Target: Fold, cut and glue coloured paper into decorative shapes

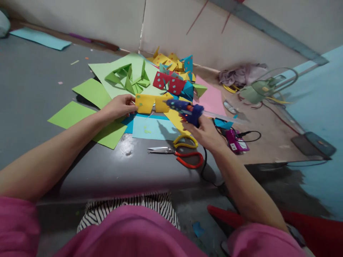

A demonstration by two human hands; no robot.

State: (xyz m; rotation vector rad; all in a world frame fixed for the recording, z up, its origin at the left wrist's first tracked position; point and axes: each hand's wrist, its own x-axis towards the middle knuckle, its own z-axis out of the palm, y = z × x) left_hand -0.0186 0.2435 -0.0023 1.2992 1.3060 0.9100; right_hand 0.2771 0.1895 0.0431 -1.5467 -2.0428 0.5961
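My left hand (123,106) pinches the left end of a folded yellow paper piece (145,104), which has small green squares on it. In my right hand (205,130) is a blue glue gun (189,110) with a clear glue stick out of its back. Its nozzle points left, over the right part of the yellow paper; whether the tip touches is unclear. Beneath the yellow piece lies a light blue sheet (158,128) with small green bits. Scissors (184,152) with yellow and red handles lie just in front, slightly open.
Green folded shapes (131,80) rest on a pale green sheet. Behind are red dotted paper (168,82) and yellow dotted pieces (167,61). Green sheets (71,114) lie left. A purple power socket (237,141), cables and a green machine (261,89) stand right.
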